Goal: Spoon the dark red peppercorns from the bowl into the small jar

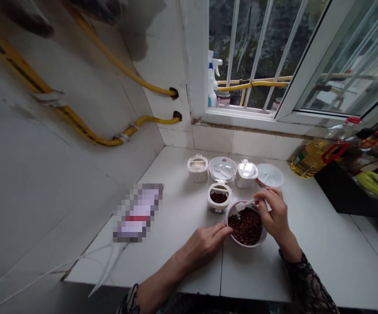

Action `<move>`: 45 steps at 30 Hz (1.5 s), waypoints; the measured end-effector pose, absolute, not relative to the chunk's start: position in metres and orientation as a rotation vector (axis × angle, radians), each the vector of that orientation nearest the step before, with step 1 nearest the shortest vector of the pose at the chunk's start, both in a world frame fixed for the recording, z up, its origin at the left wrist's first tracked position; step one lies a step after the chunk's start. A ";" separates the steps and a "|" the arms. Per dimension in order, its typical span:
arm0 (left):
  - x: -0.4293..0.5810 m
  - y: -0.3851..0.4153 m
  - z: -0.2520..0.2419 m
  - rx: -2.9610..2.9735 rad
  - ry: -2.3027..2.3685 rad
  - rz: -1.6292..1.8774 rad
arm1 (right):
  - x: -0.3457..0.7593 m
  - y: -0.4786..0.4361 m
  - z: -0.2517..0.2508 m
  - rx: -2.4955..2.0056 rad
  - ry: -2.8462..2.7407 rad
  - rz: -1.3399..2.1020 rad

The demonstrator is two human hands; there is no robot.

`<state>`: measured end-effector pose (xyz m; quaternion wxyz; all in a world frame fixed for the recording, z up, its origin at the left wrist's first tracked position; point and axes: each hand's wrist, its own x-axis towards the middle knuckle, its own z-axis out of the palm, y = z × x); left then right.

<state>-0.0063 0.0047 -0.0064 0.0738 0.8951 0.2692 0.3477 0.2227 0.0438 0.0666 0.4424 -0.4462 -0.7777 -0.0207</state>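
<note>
A white bowl [260, 241] full of dark red dried bits stands on the white counter [182, 244]. My left hand [205, 245] rests beside the bowl with its fingertips touching the left rim. My right hand [274, 212] hovers over the bowl's right side, fingers pinched on a small white spoon [245, 204] whose scoop sits at the bowl's far edge. Just behind the bowl is a small white jar [219, 197], lid flipped open, holding the same dark red bits.
Two more white lidded jars [198, 168] [246, 173] and a loose white lid [269, 175] stand behind. An oil bottle [320, 155] and other bottles line the right. A blurred packet [139, 212] lies at left. Yellow hoses [87, 131] run along the wall by the window.
</note>
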 end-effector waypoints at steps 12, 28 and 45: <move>-0.007 0.004 -0.010 2.700 0.826 1.006 | 0.218 0.045 0.048 -1.298 -2.010 0.266; -0.008 0.005 -0.010 2.697 0.830 1.009 | 0.221 0.047 0.048 -1.257 -2.020 0.201; -0.004 0.007 -0.005 2.712 0.816 1.075 | 0.219 0.049 0.045 -1.339 -1.819 0.403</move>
